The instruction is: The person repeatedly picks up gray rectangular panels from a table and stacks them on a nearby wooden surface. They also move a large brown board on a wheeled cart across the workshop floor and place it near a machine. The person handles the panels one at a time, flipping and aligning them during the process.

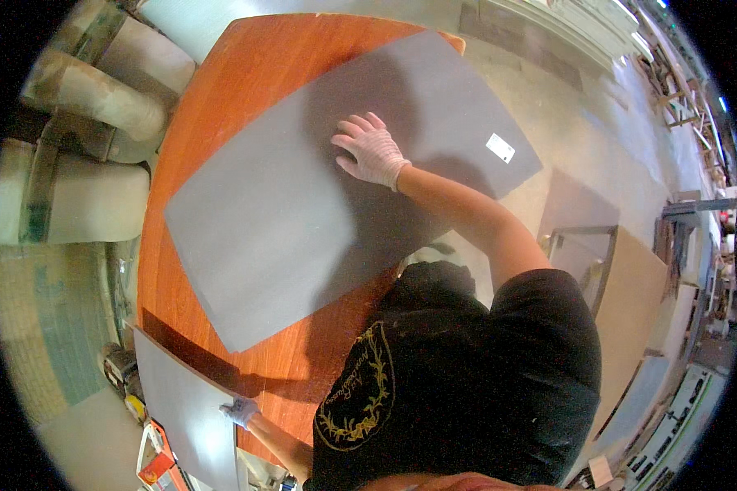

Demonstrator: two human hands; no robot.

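A large grey panel (278, 180) lies askew across a reddish-brown wooden table (213, 98). A white label (500, 148) sticks near its right end. My right hand (373, 151), in a white glove with bare fingertips, rests on this panel, or just over it, with the fingers spread. My left hand (239, 409), also gloved, is closed on the edge of a second grey panel (184, 401). That second panel stands tilted at the near left edge of the table. The far side of my left fingers' grip is hidden.
Big pale ducts or cylinders (98, 98) stand along the left. An orange and white object (157, 458) is below the second panel. Right of me, a dark-framed piece (581, 254) and brown boards (630, 303) lean near the floor. Stacked boards (565, 33) lie at the far right.
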